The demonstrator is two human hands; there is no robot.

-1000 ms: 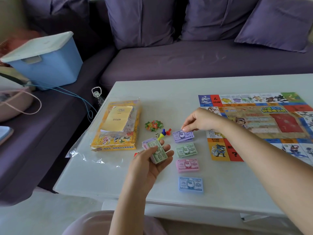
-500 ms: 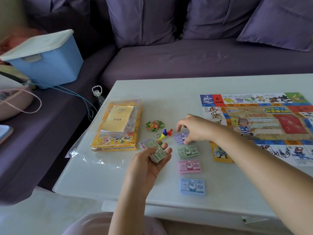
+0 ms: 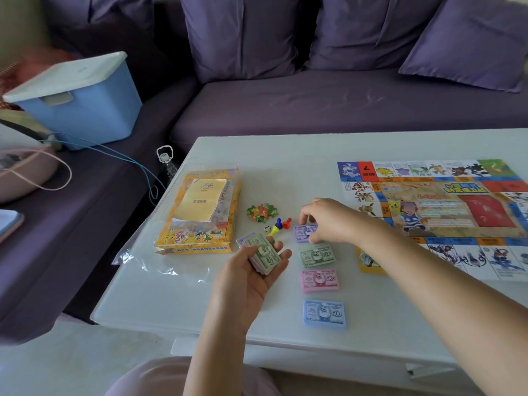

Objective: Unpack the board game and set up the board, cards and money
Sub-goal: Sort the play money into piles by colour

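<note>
- Your left hand (image 3: 251,277) is palm up over the white glossy bench (image 3: 177,292), its grip closed around a small mixed stack of paper play notes (image 3: 261,254), with a green 2000 note on top and pale purple ones showing at the far edge.
- Your right hand (image 3: 328,220) reaches across from the right, and its fingertips (image 3: 313,238) are pinched on the right end of the purple pile of paper notes (image 3: 303,234), which lies flat on the bench.
- Just nearer to you than that pile, three more lie in a column, each apart from the next: a green pile of notes (image 3: 317,255), a pink pile marked 1000 (image 3: 319,280) and a blue pile marked 500 (image 3: 324,313).
- The colourful unfolded game board (image 3: 445,212) lies flat on the right part of the bench, with its right side cut off by the edge of the view; your right forearm crosses its near left corner.
- Between the board and the box sit a small heap of green and orange card tokens (image 3: 262,212), little plastic pawns in blue, red and yellow (image 3: 278,225), and a white die (image 3: 267,229).
- The flat yellow cardboard game box (image 3: 200,238) rests on the left part of the bench on a clear plastic wrapper (image 3: 148,261), and a folded yellow paper leaflet (image 3: 200,201) lies on top of it.
- A purple sofa (image 3: 314,110) runs behind and to the left of the bench, and a light blue plastic bin with a white lid (image 3: 83,104) stands on its left section.
</note>
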